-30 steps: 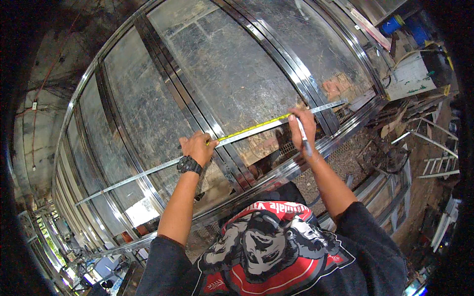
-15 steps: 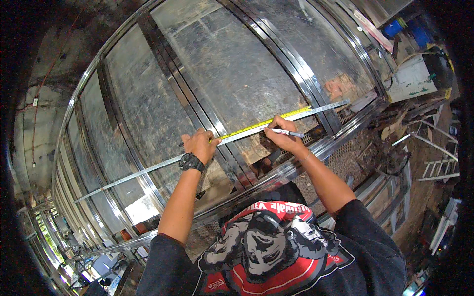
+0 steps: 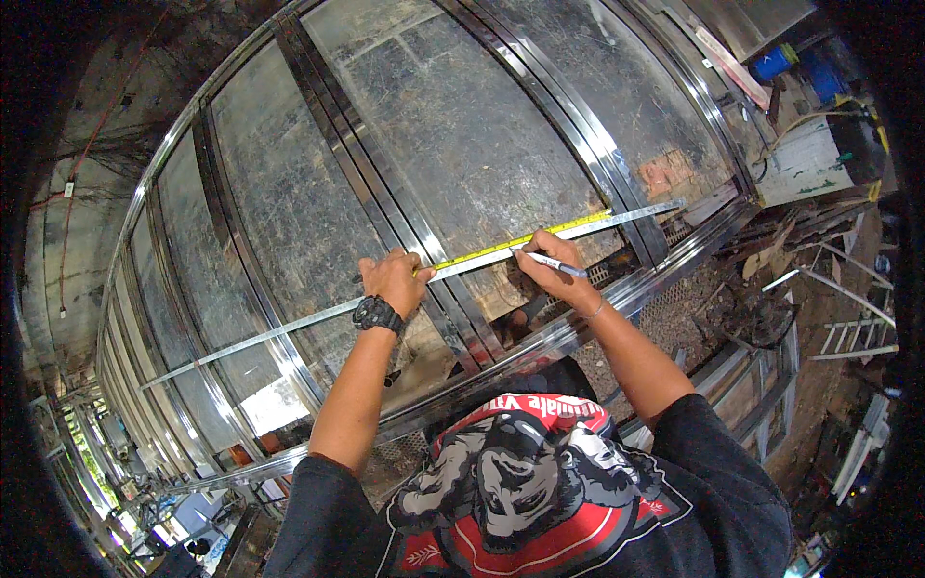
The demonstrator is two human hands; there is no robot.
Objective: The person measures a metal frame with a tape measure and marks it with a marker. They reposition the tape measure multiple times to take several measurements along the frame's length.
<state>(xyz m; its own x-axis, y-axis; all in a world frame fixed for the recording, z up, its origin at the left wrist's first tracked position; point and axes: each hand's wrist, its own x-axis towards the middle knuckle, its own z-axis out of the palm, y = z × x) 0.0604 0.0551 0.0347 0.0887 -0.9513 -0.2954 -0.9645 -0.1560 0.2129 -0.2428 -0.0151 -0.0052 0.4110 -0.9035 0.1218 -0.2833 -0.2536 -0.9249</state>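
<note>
Yellow tape measure clamped in left hand, metal strip alongside, marker pinched in right hand

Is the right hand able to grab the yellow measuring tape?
Probably yes: the right hand is close beside the yellow measuring tape, which lies uncovered between the hands, though that hand holds a marker.

The right hand has shifted left along the metal strip and swung the marker more sideways.

White glare streaks the metal bars (fisheye-bowed), with blackened corners.
</note>
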